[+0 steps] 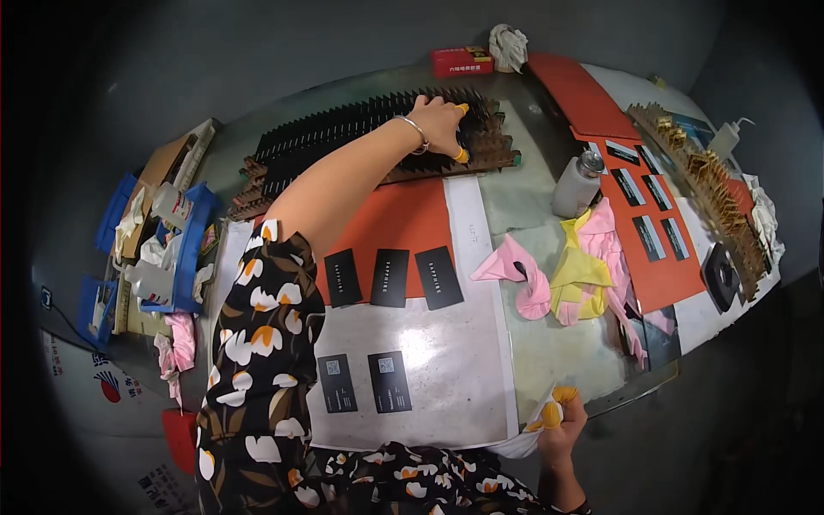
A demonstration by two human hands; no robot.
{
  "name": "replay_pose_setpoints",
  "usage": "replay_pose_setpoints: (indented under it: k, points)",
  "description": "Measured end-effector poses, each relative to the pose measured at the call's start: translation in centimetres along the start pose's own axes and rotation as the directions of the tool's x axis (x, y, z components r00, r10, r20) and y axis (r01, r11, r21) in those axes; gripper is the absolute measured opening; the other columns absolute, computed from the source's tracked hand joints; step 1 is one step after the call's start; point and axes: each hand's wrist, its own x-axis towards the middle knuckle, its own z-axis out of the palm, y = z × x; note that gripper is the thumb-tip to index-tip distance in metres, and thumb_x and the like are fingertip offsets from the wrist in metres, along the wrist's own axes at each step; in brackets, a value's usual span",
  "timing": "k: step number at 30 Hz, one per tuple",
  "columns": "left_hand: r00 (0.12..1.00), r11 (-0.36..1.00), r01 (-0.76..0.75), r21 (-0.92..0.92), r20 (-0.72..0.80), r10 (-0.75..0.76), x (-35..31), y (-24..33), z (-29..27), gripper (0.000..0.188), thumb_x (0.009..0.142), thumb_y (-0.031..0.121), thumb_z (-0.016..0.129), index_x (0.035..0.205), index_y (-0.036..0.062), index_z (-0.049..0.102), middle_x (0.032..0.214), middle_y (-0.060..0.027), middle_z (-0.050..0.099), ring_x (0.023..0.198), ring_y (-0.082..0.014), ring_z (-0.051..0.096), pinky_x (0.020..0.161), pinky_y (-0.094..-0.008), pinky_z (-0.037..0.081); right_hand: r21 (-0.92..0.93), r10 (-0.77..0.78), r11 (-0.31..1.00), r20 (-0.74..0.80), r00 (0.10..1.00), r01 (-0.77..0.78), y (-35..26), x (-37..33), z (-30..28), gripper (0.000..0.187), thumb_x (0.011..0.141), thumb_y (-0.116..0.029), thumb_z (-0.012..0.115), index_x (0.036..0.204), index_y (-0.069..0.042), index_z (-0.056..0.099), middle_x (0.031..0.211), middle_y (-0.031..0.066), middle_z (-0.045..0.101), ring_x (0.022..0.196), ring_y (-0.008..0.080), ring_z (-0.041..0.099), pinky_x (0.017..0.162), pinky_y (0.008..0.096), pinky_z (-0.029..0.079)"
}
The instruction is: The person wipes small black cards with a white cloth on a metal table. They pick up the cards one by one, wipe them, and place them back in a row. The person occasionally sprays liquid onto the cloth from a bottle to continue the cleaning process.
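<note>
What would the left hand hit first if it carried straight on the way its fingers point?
Likely the brown right end of the rack, just beyond the left hand's yellow-capped fingertips. Height is hard to judge from this view, so it might pass over.

On the grey-green worktable point(534, 184) there lie a white sheet point(455, 369), pink cloths point(534, 296) and a yellow cloth point(577, 273). A slotted brown rack point(493, 160), a pale bottle point(574, 190) with metallic cap point(591, 161) and a red box point(462, 62) are placed on it.
</note>
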Motion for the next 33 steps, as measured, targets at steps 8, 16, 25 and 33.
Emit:
replay_pose_setpoints:
  k: [8, 16, 25, 33]
  points:
    - [0.984, 0.999, -0.047, 0.012, -0.171, 0.048, -1.8, 0.1, 0.4, 0.081, 0.064, 0.05, 0.069, 0.124, 0.0014, 0.045, 0.114, -0.0164, 0.054, 0.108, -0.0302, 0.049, 0.088, -0.041, 0.038, -0.052, -0.005, 0.999, -0.006, 1.0, 0.005, -0.2, 0.2, 0.1, 0.02, 0.081, -0.015, 0.06, 0.088, 0.002, 0.053, 0.072, 0.0003, 0.054, 0.062, 0.005, 0.048, 0.056, 0.0184, 0.039]
    - [0.979, 0.89, -0.204, -0.407, -0.092, 0.182, -29.0, 7.2, 5.7, 0.111, 0.05, 0.062, 0.073, 0.13, -0.0026, 0.03, 0.124, -0.0209, 0.038, 0.11, -0.0356, 0.04, 0.091, -0.0451, 0.031, -0.059, -0.062, 0.996, -0.003, 0.998, 0.061, 0.4, 0.2, 0.3, 0.018, 0.084, -0.012, 0.059, 0.093, 0.002, 0.051, 0.071, -0.0006, 0.051, 0.058, 0.0049, 0.047, 0.052, 0.0179, 0.039]
    - [1.0, 0.815, -0.016, -0.579, -0.026, 0.0, -34.2, 11.2, 10.6, 0.106, 0.053, 0.041, 0.08, 0.133, -0.0012, 0.024, 0.121, -0.0197, 0.031, 0.112, -0.0359, 0.033, 0.096, -0.0434, 0.026, 0.024, -0.044, 0.999, 0.082, 0.996, 0.042, 0.3, 0.5, 0.2, 0.013, 0.084, -0.008, 0.057, 0.093, 0.001, 0.051, 0.075, -0.0005, 0.051, 0.059, 0.0031, 0.046, 0.05, 0.0173, 0.038]
    - [0.924, 0.935, -0.188, -0.301, -0.378, 0.064, -16.2, 4.0, -0.7, 0.088, 0.061, 0.035, 0.072, 0.13, -0.0011, 0.031, 0.106, -0.0182, 0.049, 0.098, -0.0322, 0.047, 0.089, -0.0394, 0.033, 0.009, -0.065, 0.998, 0.076, 0.995, 0.064, -0.8, 0.2, 0.4, 0.017, 0.084, -0.012, 0.059, 0.091, 0.0, 0.051, 0.071, 0.0002, 0.052, 0.056, 0.0041, 0.047, 0.048, 0.0182, 0.039]
